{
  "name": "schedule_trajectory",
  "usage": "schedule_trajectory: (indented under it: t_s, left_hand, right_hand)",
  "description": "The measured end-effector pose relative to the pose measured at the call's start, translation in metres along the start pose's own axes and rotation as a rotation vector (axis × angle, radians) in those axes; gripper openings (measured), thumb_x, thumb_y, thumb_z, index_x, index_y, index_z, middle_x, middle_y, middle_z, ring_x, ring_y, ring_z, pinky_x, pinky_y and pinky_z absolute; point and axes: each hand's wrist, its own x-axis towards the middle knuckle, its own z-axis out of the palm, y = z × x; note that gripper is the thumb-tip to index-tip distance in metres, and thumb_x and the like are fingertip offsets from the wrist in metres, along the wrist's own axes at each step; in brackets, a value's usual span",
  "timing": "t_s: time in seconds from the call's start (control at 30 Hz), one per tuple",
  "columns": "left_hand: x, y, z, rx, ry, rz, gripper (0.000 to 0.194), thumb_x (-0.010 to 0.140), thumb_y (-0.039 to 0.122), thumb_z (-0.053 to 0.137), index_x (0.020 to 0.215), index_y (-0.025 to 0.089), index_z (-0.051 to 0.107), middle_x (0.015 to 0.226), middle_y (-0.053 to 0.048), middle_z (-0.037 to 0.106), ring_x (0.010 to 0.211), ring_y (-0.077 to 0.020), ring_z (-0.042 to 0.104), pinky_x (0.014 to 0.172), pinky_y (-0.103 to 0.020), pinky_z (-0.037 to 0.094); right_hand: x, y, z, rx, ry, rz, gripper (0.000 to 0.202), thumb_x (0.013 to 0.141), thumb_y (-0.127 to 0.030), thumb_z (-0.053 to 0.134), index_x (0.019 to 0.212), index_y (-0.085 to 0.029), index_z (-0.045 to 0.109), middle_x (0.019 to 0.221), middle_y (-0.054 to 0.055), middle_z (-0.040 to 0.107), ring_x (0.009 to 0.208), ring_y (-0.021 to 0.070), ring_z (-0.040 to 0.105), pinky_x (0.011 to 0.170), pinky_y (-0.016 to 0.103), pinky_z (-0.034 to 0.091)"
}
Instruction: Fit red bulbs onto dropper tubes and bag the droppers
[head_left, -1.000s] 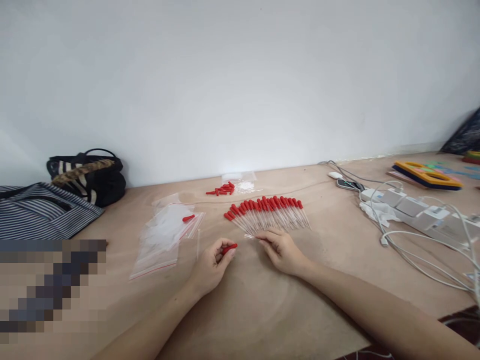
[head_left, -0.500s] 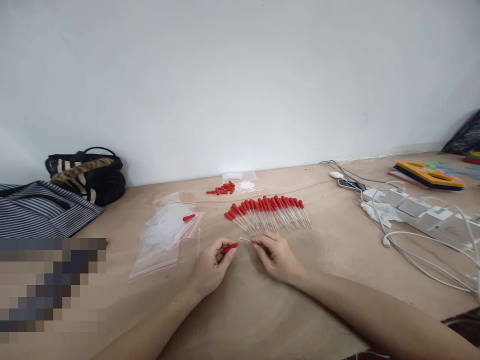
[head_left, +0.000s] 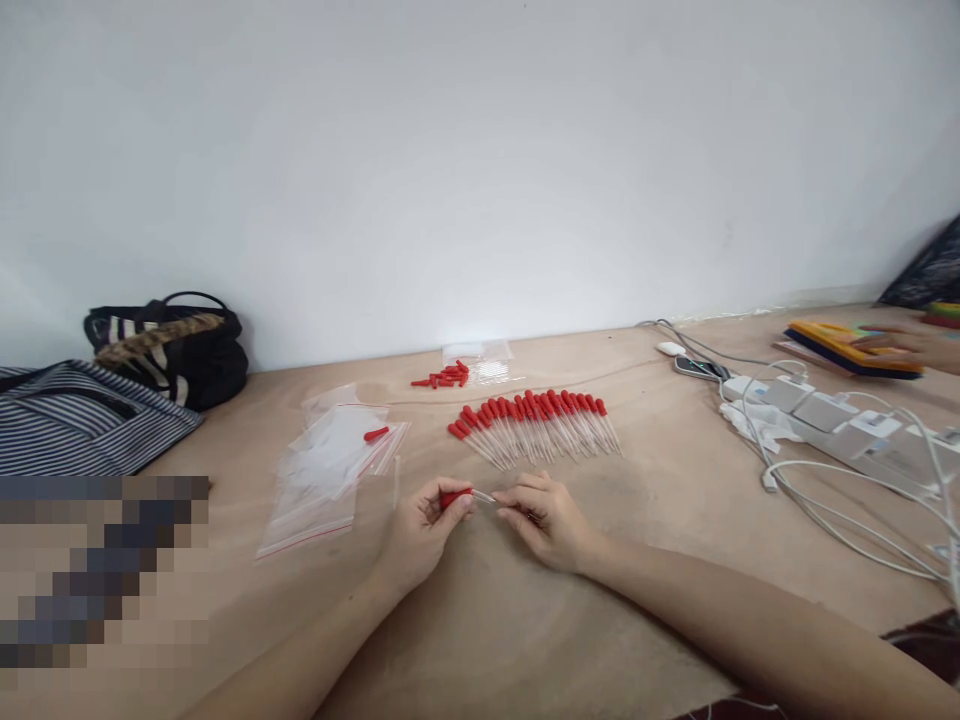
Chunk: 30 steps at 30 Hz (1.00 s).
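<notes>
Near the table's front centre, my left hand (head_left: 426, 525) pinches a red rubber bulb (head_left: 454, 497). My right hand (head_left: 546, 520) holds a thin clear tube (head_left: 484, 496) whose end meets the bulb's open end. Just behind my hands lies a row of clear droppers with red bulbs (head_left: 536, 420), side by side. Several loose red bulbs (head_left: 442, 377) lie farther back beside a clear bag (head_left: 495, 362). A single red bulb (head_left: 376, 434) rests on clear zip bags (head_left: 322, 470) at the left. One bare tube (head_left: 397, 482) lies beside those bags.
A black bag (head_left: 214, 350) and a striped bag (head_left: 90, 420) stand at the left. White chargers and cables (head_left: 847, 430) spread over the right side. Another person's hand (head_left: 900, 345) touches a yellow and blue frame (head_left: 840, 345) at the far right.
The tube and the red bulb, apart before, now meet end to end between my hands. Another person's hand has come in at the far right.
</notes>
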Motion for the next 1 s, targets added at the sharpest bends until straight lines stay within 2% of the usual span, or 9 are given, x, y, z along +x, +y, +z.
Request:
schedule_trajectory:
  t_s: [0.23, 0.37, 0.47, 0.77, 1.0]
  left_hand:
    - [-0.003, 0.002, 0.001, -0.090, -0.027, -0.045, 0.018, 0.063, 0.028, 0.067, 0.075, 0.015, 0.063, 0.059, 0.000, 0.062, 0.055, -0.0111, 0.056, 0.054, -0.022, 0.048]
    - [-0.005, -0.002, 0.001, -0.047, -0.083, -0.028, 0.017, 0.066, 0.027, 0.065, 0.077, 0.014, 0.063, 0.059, 0.000, 0.061, 0.054, -0.0112, 0.056, 0.053, -0.022, 0.047]
    - [-0.006, -0.007, 0.001, -0.021, -0.096, -0.008, 0.017, 0.069, 0.027, 0.063, 0.079, 0.014, 0.063, 0.060, 0.000, 0.062, 0.056, -0.0116, 0.057, 0.055, -0.023, 0.048]
    - [-0.007, -0.006, 0.002, 0.021, -0.078, -0.021, 0.014, 0.066, 0.024, 0.064, 0.077, 0.015, 0.065, 0.059, 0.000, 0.063, 0.053, -0.0110, 0.057, 0.053, -0.022, 0.049]
    - [-0.006, -0.007, 0.001, 0.076, -0.086, -0.011, 0.014, 0.067, 0.025, 0.064, 0.077, 0.015, 0.065, 0.061, 0.000, 0.064, 0.054, -0.0118, 0.058, 0.054, -0.022, 0.049]
  right_hand:
    - [-0.001, 0.009, -0.001, -0.043, -0.022, -0.136, 0.024, 0.081, -0.013, 0.043, 0.098, -0.017, 0.060, 0.067, 0.002, 0.056, 0.063, 0.0119, 0.048, 0.066, 0.029, 0.031]
    - [0.001, 0.012, -0.006, -0.167, -0.076, -0.212, 0.033, 0.078, -0.005, 0.038, 0.099, -0.017, 0.060, 0.069, 0.002, 0.055, 0.062, 0.0121, 0.045, 0.068, 0.031, 0.029]
    - [0.003, 0.012, -0.008, -0.232, -0.053, -0.259, 0.035, 0.075, -0.004, 0.037, 0.099, -0.015, 0.060, 0.067, 0.003, 0.053, 0.060, 0.0124, 0.042, 0.068, 0.031, 0.028]
    - [0.005, 0.011, 0.000, -0.207, -0.095, -0.233, 0.032, 0.076, -0.004, 0.038, 0.096, -0.016, 0.061, 0.068, 0.003, 0.053, 0.063, 0.0130, 0.041, 0.068, 0.030, 0.028]
    - [0.006, 0.010, 0.001, -0.182, -0.081, -0.219, 0.026, 0.080, -0.010, 0.038, 0.092, -0.015, 0.061, 0.066, 0.002, 0.052, 0.062, 0.0130, 0.041, 0.068, 0.030, 0.029]
